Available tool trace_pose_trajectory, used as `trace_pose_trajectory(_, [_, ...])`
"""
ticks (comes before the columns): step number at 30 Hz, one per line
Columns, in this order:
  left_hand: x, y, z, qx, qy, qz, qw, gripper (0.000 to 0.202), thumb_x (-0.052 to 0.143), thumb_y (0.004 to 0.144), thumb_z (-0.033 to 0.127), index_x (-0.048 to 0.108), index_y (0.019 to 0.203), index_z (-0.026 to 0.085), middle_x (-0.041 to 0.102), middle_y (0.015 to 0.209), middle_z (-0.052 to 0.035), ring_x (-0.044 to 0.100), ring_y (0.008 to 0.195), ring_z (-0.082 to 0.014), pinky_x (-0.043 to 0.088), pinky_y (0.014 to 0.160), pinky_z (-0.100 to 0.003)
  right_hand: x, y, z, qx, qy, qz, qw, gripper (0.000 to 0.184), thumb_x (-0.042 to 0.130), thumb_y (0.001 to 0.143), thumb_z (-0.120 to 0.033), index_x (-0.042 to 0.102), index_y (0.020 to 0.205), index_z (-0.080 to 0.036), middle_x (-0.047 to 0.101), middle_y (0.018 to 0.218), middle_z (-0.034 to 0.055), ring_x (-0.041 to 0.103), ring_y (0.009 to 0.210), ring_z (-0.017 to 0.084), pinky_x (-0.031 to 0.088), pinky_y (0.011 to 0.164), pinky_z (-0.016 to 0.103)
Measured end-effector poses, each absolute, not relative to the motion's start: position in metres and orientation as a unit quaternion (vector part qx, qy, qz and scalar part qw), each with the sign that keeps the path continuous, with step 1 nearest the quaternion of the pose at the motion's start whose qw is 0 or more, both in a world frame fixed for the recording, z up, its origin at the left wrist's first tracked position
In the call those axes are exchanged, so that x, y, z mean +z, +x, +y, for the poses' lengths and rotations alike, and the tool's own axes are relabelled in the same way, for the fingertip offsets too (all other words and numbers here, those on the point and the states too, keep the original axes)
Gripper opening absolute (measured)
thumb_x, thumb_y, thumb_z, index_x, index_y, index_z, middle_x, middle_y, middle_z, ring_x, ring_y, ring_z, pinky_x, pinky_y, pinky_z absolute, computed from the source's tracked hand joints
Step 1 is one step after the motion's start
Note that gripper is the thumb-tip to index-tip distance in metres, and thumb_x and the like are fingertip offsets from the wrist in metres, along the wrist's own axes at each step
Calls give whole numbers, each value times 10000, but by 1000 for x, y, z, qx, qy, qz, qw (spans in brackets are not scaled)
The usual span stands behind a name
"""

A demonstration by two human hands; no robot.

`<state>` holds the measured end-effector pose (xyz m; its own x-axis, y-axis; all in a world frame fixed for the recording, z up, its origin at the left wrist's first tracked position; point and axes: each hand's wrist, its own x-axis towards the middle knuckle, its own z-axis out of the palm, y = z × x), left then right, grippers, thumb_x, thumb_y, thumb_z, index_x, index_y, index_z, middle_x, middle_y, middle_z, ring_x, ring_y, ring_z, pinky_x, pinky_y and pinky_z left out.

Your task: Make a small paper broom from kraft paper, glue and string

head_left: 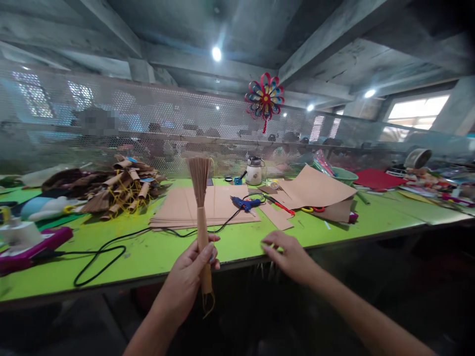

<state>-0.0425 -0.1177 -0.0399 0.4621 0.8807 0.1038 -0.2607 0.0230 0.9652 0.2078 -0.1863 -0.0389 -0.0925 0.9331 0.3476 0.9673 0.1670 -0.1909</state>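
The brush (201, 208) stands upright in the left hand (188, 269), fingers wrapped round its handle (202, 230), fringe (199, 174) seemingly finished but cord (214, 302) dangling loose, while the right hand (288, 254), fingers parted, holds nothing.

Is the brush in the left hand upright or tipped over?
Upright: the brush has its fanned end on top, the left hand around its handle.

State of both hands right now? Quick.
Left hand: closed, holding the brown, broom-shaped paper piece with a fanned top by its slim handle.
Right hand: open, fingers loosely bent, nothing visible in it.
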Motion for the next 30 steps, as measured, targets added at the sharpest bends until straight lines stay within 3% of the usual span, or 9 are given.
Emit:
trace_pose_trajectory(2, [-41, -41, -122, 415, 549, 278, 670, 387, 637, 839, 454, 560, 1123, 203, 498, 733, 39, 518, 627, -104, 361, 578, -227, -33, 247, -170, -80, -664, -729, 149, 279, 486, 928, -159, 596, 1178, -103, 614, 1162, 167, 550, 1101, 247, 436, 953, 372])
trace_pose_trajectory(4, [-45, -39, -125, 392, 549, 273, 686, 392, 636, 839, 464, 568, 1121, 202, 486, 731, 40, 512, 608, -97, 348, 567, -225, -27, 282, -153, -92, -657, -742, 95, 285, 523, 874, -103, 615, 1143, -83, 610, 1167, 195, 522, 1133, 291, 424, 947, 406])
trace_pose_trajectory(9, [-61, -33, -127, 349, 534, 266, 722, 341, 646, 838, 451, 613, 1054, 188, 476, 741, 34, 490, 605, -79, 350, 583, -216, -23, 324, -118, -83, -610, -787, -38, 205, 597, 708, 37, 686, 828, -102, 686, 891, 150, 621, 888, 251, 451, 771, 307])
trace_pose_trajectory(13, [-67, -30, -131, 340, 512, 266, 743, 308, 684, 808, 445, 638, 909, 157, 467, 730, 25, 462, 607, -81, 369, 590, -221, -33, 329, -103, -97, -584, -804, -60, 155, 592, 769, -26, 699, 816, -128, 695, 851, 118, 634, 795, 205, 431, 700, 259])
trace_pose_trajectory(20, [-67, -30, -141, 332, 481, 272, 764, 280, 665, 833, 412, 573, 811, 149, 501, 762, 15, 476, 629, -79, 397, 624, -217, -57, 339, -128, -192, -599, -776, 50, 227, 494, 834, -10, 694, 802, -111, 683, 832, 134, 625, 823, 229, 456, 701, 289])
trace_pose_trajectory(24, [-67, -27, -145, 313, 497, 250, 770, 290, 550, 909, 418, 561, 854, 133, 619, 833, -52, 556, 629, -102, 418, 626, -230, -57, 326, -178, -242, -592, -753, 155, 254, 431, 910, -51, 664, 976, -127, 668, 928, 130, 606, 877, 227, 484, 777, 341])
trace_pose_trajectory(26, [-67, -23, -149, 300, 494, 238, 780, 311, 509, 928, 422, 545, 835, 128, 635, 791, -75, 577, 609, -121, 438, 613, -246, -51, 309, -200, -286, -554, -730, 280, 220, 490, 916, -91, 636, 1072, -144, 657, 914, 111, 608, 873, 225, 487, 813, 360])
trace_pose_trajectory(28, [-66, -16, -154, 300, 488, 229, 788, 312, 505, 928, 420, 519, 796, 137, 612, 718, -60, 574, 578, -127, 450, 585, -255, -43, 286, -210, -307, -521, -709, 362, 364, 533, 889, -53, 580, 1226, -182, 651, 967, 102, 613, 893, 222, 484, 834, 362])
trace_pose_trajectory(30, [-64, -10, -159, 307, 484, 216, 790, 308, 515, 924, 412, 490, 762, 151, 560, 662, -22, 560, 550, -120, 439, 546, -243, -38, 261, -207, -307, -495, -721, 377, 470, 518, 878, -11, 541, 1302, -213, 641, 1004, 108, 605, 916, 229, 486, 826, 364])
